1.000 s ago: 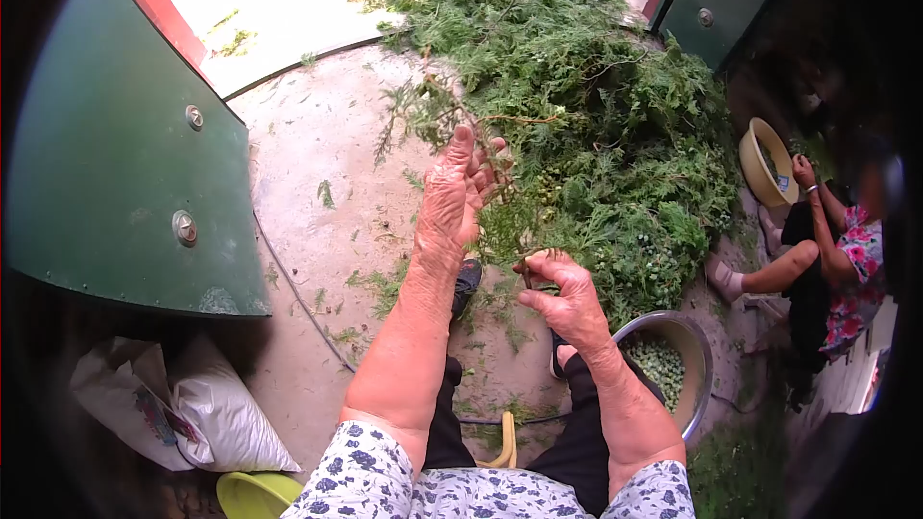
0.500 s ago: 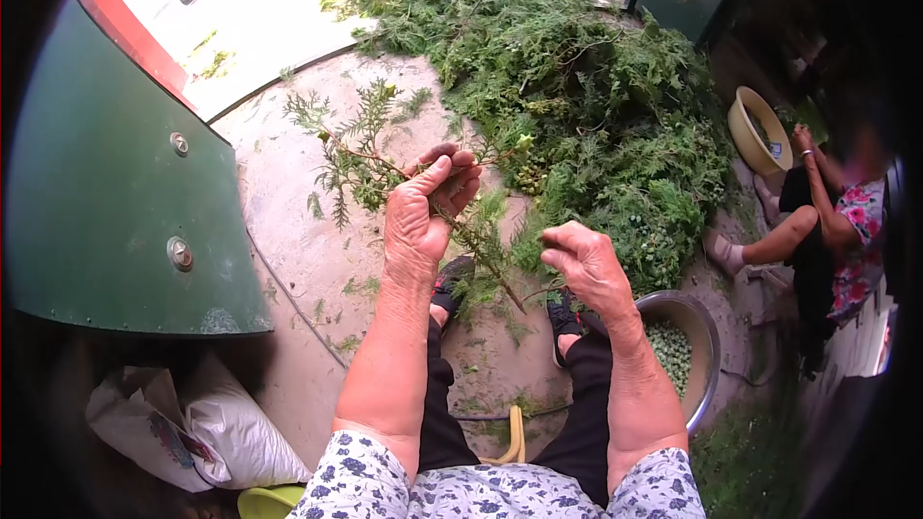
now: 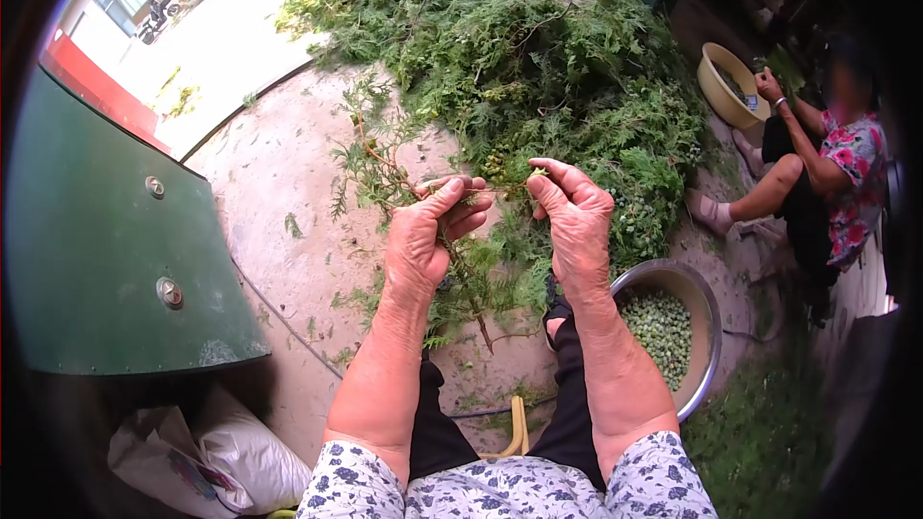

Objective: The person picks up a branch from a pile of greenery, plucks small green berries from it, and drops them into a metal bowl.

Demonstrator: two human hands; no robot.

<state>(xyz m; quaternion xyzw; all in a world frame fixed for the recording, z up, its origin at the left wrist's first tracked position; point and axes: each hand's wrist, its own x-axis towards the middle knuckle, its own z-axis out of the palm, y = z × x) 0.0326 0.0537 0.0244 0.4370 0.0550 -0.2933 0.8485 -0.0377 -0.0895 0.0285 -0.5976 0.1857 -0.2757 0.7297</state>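
Note:
My left hand point(image 3: 435, 226) is closed around an evergreen branch point(image 3: 380, 168) with flat, scaly leaves. Its leafy top sticks out to the upper left, and the bare stem end points down below my palm. A pinch of my right hand's point(image 3: 580, 221) thumb and fingers holds a small green cone point(image 3: 539, 172) at the tip of a thin twig, which runs across toward my left hand. To the right of my right forearm stands a steel basin point(image 3: 710, 327) partly filled with small green cones point(image 3: 661, 336).
A big heap of cut evergreen branches point(image 3: 538, 67) lies ahead. On the right sits another person point(image 3: 846, 173) beside a yellow basin point(image 3: 731, 91). A green metal door point(image 3: 115, 250) is at left, with white sacks point(image 3: 240, 461) below it. Leaf scraps litter the concrete floor point(image 3: 288, 173).
My right hand has moved up and inward to the small green cone, its fingers now pinched on it. The branch in my left hand has swung slightly. The view has shifted.

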